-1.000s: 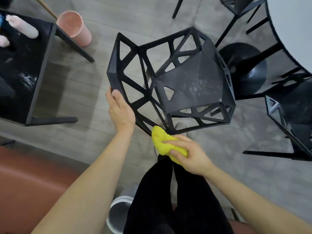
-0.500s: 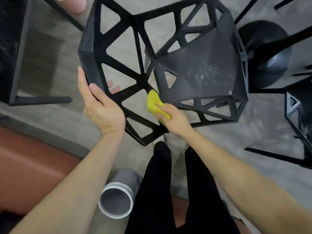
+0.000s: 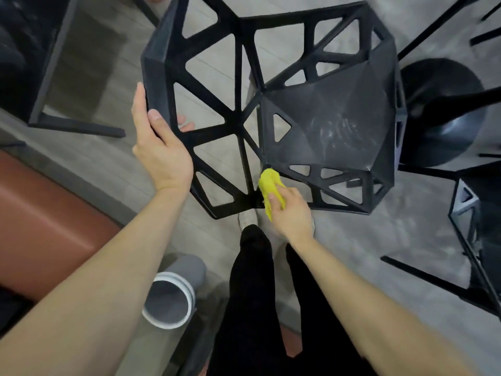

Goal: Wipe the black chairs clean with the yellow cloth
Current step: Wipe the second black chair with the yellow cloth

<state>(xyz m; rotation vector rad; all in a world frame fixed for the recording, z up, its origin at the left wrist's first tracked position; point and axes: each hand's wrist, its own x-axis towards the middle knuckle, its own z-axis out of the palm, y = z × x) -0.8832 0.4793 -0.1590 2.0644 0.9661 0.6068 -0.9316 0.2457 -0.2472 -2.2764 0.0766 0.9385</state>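
Grey plank flooring (image 3: pixel 217 58) runs under everything, with a reddish-brown upholstered seat (image 3: pixel 46 213) at the far left and a grey bin (image 3: pixel 170 299) by the person's legs. Moving right, the left hand (image 3: pixel 160 147) grips the outer edge of the black chair (image 3: pixel 325 126), thumb on the near face and fingers curled through an opening in the lattice back, steadying it. That frame looks rigid and fairly light, judging by how readily one hand holds it; its thick rim struts seem the sensible place to take hold, since the thin triangular bars offer less purchase. Further right, the right hand (image 3: pixel 290 210) pinches the yellow cloth (image 3: pixel 268 185), bunched into a soft wad, and presses it on the junction where the back lattice meets the seat's near corner. The cloth is limp and conforms easily, so it should work well into the angles. Pale smears show on the seat panel, which looks not yet wiped. A second black chair (image 3: pixel 477 229) stands at the far right. Compared with a second ago, the cloth has risen from below the chair's lower edge onto the frame, and the view has closed in on the chair.
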